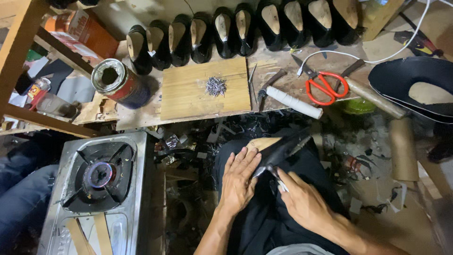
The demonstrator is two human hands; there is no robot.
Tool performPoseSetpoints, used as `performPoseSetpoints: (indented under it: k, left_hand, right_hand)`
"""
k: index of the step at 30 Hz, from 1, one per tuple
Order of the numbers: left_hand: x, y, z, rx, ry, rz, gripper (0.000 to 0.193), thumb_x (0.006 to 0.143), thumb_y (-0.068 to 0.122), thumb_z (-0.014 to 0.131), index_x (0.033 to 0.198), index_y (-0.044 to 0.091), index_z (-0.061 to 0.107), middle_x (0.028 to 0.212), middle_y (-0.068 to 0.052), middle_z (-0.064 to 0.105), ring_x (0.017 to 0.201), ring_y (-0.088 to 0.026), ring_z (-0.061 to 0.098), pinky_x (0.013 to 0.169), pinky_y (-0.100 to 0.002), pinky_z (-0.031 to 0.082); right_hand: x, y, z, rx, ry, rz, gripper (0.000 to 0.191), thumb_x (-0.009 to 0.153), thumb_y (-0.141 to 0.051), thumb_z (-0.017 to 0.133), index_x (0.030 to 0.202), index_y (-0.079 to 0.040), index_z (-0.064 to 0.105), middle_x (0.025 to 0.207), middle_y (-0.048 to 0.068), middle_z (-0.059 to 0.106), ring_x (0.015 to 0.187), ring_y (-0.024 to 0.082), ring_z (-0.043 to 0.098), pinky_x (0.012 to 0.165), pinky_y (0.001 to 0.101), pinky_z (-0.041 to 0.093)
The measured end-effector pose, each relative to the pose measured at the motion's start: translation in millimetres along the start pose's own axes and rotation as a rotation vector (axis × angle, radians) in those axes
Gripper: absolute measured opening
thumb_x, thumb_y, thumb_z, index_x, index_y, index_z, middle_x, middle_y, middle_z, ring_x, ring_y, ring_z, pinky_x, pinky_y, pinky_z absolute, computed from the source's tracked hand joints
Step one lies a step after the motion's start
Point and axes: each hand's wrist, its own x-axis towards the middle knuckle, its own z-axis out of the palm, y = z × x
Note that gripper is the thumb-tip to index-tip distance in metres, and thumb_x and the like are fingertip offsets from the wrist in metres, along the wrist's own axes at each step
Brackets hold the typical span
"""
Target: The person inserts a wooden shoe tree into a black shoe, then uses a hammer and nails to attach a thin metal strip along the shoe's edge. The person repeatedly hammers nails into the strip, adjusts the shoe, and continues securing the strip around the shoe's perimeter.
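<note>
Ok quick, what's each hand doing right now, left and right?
Left hand: open, flat on the black shoe on the lap.
Right hand: closed on a small metal tool at the shoe.

left hand (239,179) steadies black shoe (279,148) on lap | right hand (302,200) grips pincers (275,174)

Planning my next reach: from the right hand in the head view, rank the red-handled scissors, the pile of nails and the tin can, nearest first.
From the right hand:
1. Red-handled scissors, up and slightly right on the bench.
2. Pile of nails, up-left on the wooden board.
3. Tin can, far left on the bench.
</note>
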Motion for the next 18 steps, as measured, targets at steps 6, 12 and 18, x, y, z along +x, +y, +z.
performPoseSetpoints:
  k: [6, 12, 18]
  left_hand:
    - [1.2, -0.8, -4.6, -0.077, -0.079, -0.031, 0.074, 0.072, 0.004, 0.075, 0.144, 0.014, 0.058, 0.153, -0.011, 0.055, 0.148, -0.034, 0.042, 0.122, -0.055, 0.025]
    - [24.1, -6.8, -15.7, -0.238, -0.277, -0.054, 0.058, 0.095, 0.022, 0.068, 0.148, 0.01, 0.05, 0.159, -0.017, 0.042, 0.151, -0.039, 0.029, 0.117, -0.06, 0.015]
    - [29.2, 9.2, 12.7, 0.074, -0.13, -0.076, 0.049, 0.101, 0.032, 0.061, 0.147, 0.017, 0.055, 0.157, -0.009, 0.048, 0.148, -0.035, 0.041, 0.117, -0.06, 0.03]
  right_hand:
    - [-6.2, 3.2, 11.0, -0.199, 0.003, 0.015, 0.059, 0.085, -0.013, 0.062, 0.141, 0.001, 0.048, 0.109, 0.026, 0.066, 0.078, 0.044, 0.069, 0.068, 0.0506, 0.057]
    - [0.3, 7.5, 21.2, -0.258, -0.03, 0.099, 0.058, 0.087, -0.014, 0.06, 0.142, -0.001, 0.048, 0.102, 0.025, 0.068, 0.076, 0.044, 0.071, 0.068, 0.0519, 0.059]
    - [-4.4, 23.7, 34.1, 0.12, -0.005, 0.292, 0.041, 0.09, -0.019, 0.063, 0.128, -0.005, 0.063, 0.094, 0.019, 0.074, 0.08, 0.035, 0.073, 0.073, 0.0427, 0.057]
